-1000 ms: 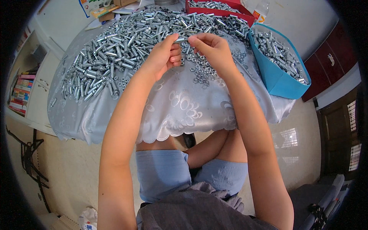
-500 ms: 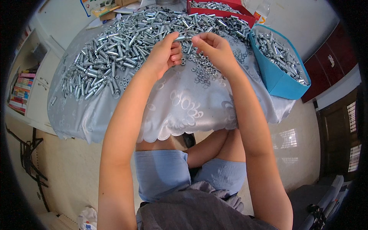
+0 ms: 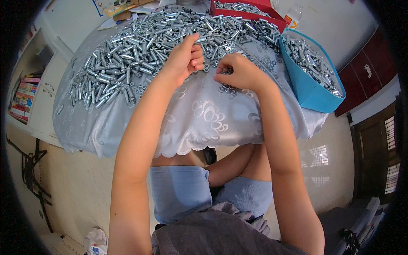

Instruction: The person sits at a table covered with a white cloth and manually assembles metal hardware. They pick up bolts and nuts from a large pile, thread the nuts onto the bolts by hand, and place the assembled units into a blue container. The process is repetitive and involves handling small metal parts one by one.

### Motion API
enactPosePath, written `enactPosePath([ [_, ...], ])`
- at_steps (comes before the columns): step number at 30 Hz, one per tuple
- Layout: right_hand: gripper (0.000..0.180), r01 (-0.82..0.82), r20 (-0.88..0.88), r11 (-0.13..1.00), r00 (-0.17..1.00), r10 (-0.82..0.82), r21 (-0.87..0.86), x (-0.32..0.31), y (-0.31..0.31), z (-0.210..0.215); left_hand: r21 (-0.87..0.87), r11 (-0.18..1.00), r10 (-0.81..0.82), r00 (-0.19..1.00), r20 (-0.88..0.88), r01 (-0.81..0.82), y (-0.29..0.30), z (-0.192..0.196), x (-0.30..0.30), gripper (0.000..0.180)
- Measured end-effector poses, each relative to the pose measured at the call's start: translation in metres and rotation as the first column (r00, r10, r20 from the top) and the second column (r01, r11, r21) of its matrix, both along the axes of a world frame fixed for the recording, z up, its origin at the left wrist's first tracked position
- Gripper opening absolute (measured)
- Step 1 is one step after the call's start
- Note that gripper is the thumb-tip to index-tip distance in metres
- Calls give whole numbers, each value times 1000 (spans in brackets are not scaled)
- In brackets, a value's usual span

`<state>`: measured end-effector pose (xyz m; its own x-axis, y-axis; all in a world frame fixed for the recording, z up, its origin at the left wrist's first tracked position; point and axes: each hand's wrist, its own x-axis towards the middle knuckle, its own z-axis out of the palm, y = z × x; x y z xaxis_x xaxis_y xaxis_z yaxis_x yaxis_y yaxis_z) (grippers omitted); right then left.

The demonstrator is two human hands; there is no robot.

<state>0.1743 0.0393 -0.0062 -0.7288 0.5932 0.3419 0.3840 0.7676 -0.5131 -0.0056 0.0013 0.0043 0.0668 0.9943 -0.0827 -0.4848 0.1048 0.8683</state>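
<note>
My left hand is closed, its thumb on top, pinching a silver expansion bolt whose end sticks out to the right. Over a patch of loose hex nuts hovers my right hand, its thumb and curled fingers apart around a few nuts. Whether it touches any of them cannot be made out. A broad heap of expansion bolts with metal sleeves spreads beyond and to the left of both hands.
At the right table edge stands a blue fabric bin full of bolts. A red box with more bolts sits at the back, beside a clear bottle. A pale patterned tablecloth covers the round table.
My right hand has left the bolt in my left hand and come down nearer to me, onto the nuts. The left hand has barely moved and keeps its pinch.
</note>
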Motion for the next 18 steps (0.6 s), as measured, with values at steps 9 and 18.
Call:
enactPosePath([
  [9, 15, 64, -582, 970, 790, -194, -236, -14, 0, 6, -16, 1000, 0, 1000, -12, -1, -2, 1, 1, 39],
  [18, 21, -94, -631, 924, 755, -176, -371, -15, -3, 11, -51, 995, -87, 996, -5, 87, -3, 2, 4, 39],
])
